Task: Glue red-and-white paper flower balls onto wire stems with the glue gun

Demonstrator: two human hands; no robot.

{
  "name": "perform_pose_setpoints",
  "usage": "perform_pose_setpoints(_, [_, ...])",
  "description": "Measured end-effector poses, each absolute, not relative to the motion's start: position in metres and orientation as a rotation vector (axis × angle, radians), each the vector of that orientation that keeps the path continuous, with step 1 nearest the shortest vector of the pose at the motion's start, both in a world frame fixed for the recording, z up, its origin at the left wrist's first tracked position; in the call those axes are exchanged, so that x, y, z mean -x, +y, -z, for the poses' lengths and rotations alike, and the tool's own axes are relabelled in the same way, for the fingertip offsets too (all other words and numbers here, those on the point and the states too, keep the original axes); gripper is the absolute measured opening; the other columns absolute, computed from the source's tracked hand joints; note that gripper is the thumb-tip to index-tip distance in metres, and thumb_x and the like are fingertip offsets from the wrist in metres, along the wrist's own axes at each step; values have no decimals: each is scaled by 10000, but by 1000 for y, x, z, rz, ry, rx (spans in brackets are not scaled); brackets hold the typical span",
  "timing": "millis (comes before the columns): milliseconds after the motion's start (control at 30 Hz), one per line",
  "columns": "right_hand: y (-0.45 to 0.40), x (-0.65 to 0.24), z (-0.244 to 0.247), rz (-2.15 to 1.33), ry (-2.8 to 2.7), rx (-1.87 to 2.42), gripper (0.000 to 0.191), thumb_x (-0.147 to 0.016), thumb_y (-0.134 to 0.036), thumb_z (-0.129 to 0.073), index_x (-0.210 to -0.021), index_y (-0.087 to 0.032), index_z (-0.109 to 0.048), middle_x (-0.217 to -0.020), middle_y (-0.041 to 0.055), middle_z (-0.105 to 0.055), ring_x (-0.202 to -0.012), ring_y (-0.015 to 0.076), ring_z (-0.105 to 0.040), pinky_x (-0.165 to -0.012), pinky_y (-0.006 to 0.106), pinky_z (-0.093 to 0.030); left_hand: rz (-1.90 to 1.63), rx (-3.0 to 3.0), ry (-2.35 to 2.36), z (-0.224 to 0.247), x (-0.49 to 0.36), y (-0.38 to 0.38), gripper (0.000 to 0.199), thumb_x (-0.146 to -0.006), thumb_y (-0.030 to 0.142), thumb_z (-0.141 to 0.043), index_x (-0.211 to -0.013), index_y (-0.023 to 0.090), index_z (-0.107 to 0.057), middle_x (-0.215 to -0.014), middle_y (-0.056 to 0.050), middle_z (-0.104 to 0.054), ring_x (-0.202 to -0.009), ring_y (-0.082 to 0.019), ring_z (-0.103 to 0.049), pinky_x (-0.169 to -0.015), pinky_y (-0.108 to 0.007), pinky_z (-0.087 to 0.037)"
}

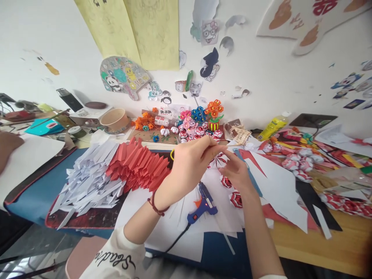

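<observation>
One blue mat (pixel 217 261) lies nearest, beside a bare wooden tabletop (pixel 328 252) at right; white paper (pixel 174 240) overlaps the mat. One blue glue gun (pixel 205 203) lies on the paper, its barrel directed away toward the hands, its handle slanting to the near left. Above it, the left hand (pixel 187 166) has thumb and forefinger pinched closed on one thin stick (pixel 236 145). The stick's long axis runs sideways, almost level, its free end pointing right. The right hand (pixel 235 168) is half curled, its fingertips meeting the left's; what it grips cannot be determined. One red-and-white flower (pixel 217 161), partly hidden, shows just below the fingers; two loose flowers (pixel 236 198) lie near the right wrist. At left are two piles, one of white strips (pixel 93 178) and one of red strips (pixel 138 164), touching. One other person's hand (pixel 10 149) rests farther left. Beyond stand one round bowl (pixel 114 119) and one yellow bottle (pixel 273 126). The white wall (pixel 261 73) carries stickers and two yellow sheets (pixel 155 35).
</observation>
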State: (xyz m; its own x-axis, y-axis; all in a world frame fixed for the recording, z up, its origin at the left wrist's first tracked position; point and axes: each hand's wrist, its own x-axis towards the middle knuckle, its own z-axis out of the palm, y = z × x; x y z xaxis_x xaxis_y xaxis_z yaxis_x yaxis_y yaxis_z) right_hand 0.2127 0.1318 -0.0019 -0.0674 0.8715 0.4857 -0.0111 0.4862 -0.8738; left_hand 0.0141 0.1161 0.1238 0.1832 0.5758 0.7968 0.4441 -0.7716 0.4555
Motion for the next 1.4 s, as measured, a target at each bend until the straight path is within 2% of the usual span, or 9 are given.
perform_pose_setpoints(100, [141, -211, 14, -894, -1412, 758, 646, -775, -451, -862, -1367, -298, -654, -1406, 97, -674, -1338, 300, -608, -1064, 492, -555, -1660, -2355, 997, -121, -16, 122, 252, -1005, 263, -645, -773, 166, -658, -601, 50, -662, -507, -55, -566, -523, -171, -393])
perform_pose_setpoints(333, [151, -207, 22, -854, -1373, 755, 604, -815, -451, -825, -1361, -253, -661, -1397, 125, -676, -1316, 305, -623, -1061, 481, -554, -1599, -2430, 1036, -124, -21, 131, 159, -980, 235, -681, -835, 171, -673, -666, 39, -709, -549, -66, -601, -548, -173, -415])
perform_pose_setpoints(600, [142, -201, 9, -890, -1285, 765, 639, -812, -450, -831, -1405, -329, -627, -1456, 79, -640, -1264, 302, -658, -1048, 470, -570, -1664, -2497, 1129, -137, -16, 121, 102, -990, 253, -675, -936, 170, -699, -768, 9, -767, -619, -84, -668, -605, -186, -490])
perform_pose_setpoints(767, [141, -196, 1, -933, -1242, 745, 579, -808, -395, -845, -1357, -377, -665, -1408, 32, -670, -1296, 287, -627, -1106, 447, -531, -1703, -2496, 1105, -137, -14, 119, 103, -976, 211, -692, -881, 171, -695, -738, 10, -765, -622, -89, -689, -598, -193, -502])
perform_pose_setpoints(1033, [140, -191, -3, -931, -1237, 776, 553, -810, -388, -847, -1336, -364, -677, -1319, 32, -715, -1200, 266, -684, -1033, 418, -584, -1706, -2451, 1085, -125, -12, 126, 77, -962, 208, -710, -888, 192, -694, -748, 15, -767, -629, -90, -689, -582, -201, -500])
perform_pose_setpoints(1200, [140, -191, -3, -953, -1252, 789, 551, -830, -376, -834, -1354, -365, -667, -1362, 32, -694, -1216, 243, -679, -1040, 369, -575, -1725, -2405, 1043, -122, -12, 131, 66, -959, 221, -715, -913, 174, -707, -757, 1, -771, -644, -91, -708, -628, -183, -541])
perform_pose_setpoints(1400, [141, -192, 2, -961, -1269, 792, 575, -813, -393, -847, -1359, -365, -665, -1308, 35, -716, -1222, 244, -668, -1035, 360, -567, -1741, -2375, 1062, -123, -12, 133, 74, -949, 216, -726, -894, 169, -713, -754, 8, -774, -645, -84, -718, -662, -169, -563])
